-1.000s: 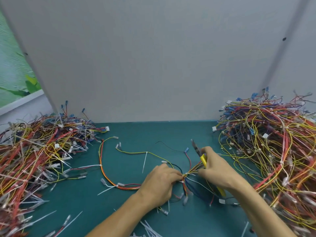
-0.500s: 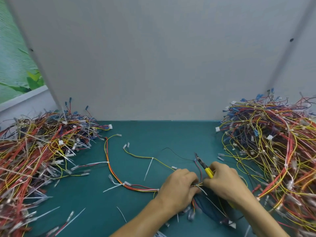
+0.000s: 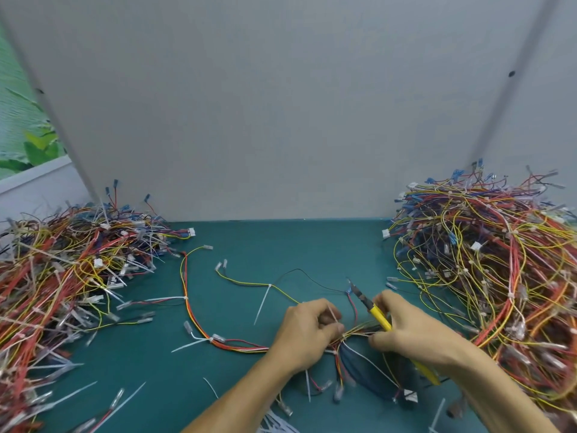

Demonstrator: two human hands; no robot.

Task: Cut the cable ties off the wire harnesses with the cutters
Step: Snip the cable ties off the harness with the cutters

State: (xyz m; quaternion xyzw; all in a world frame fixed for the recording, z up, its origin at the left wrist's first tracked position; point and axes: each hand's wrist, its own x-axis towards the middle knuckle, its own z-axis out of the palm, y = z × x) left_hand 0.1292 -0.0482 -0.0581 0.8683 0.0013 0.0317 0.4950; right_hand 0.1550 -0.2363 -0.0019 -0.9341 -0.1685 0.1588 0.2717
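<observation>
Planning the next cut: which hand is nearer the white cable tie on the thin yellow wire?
Left. The left hand lies just right of the cable tie, close to its tail. The right hand, holding the cutters, is farther right, beyond the left hand.

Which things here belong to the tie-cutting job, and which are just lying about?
In the job: left hand, right hand, yellow cutters, held harness, its white cable tie.
Lying about: left wire pile, right wire pile, loose tie strips.
</observation>
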